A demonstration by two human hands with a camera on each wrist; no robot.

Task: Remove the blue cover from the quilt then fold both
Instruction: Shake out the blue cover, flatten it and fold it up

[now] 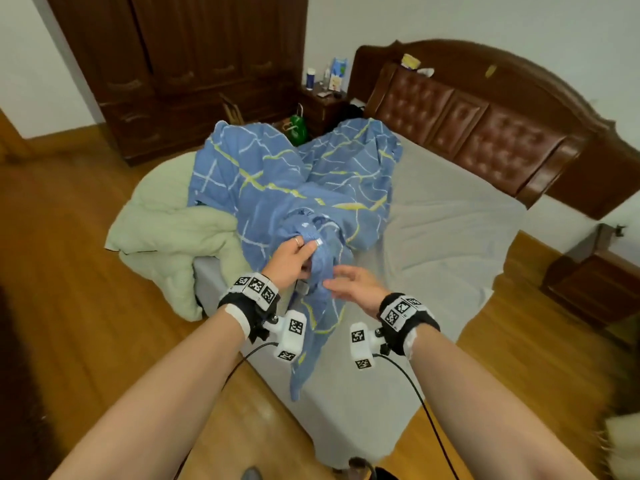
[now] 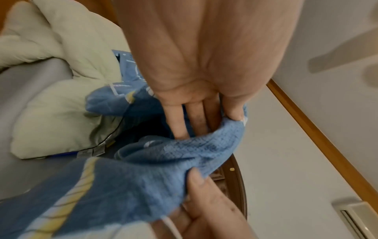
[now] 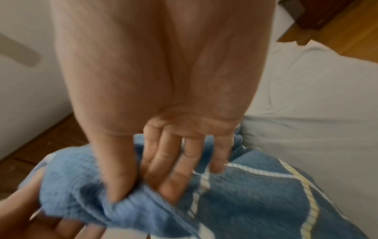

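The blue cover with yellow and white lines lies heaped across the grey bed. The pale green quilt is bunched at the bed's left corner, outside the cover and partly under it. My left hand grips a gathered edge of the cover, lifted above the mattress. In the left wrist view its fingers tuck behind the fold of the cover beside the quilt. My right hand pinches the same bunch just below. Its thumb digs into the cover.
A brown padded headboard closes the far side. A dark wardrobe and a cluttered nightstand stand behind the bed, with a green bag on the floor. Another nightstand stands right. Wooden floor surrounds the bed.
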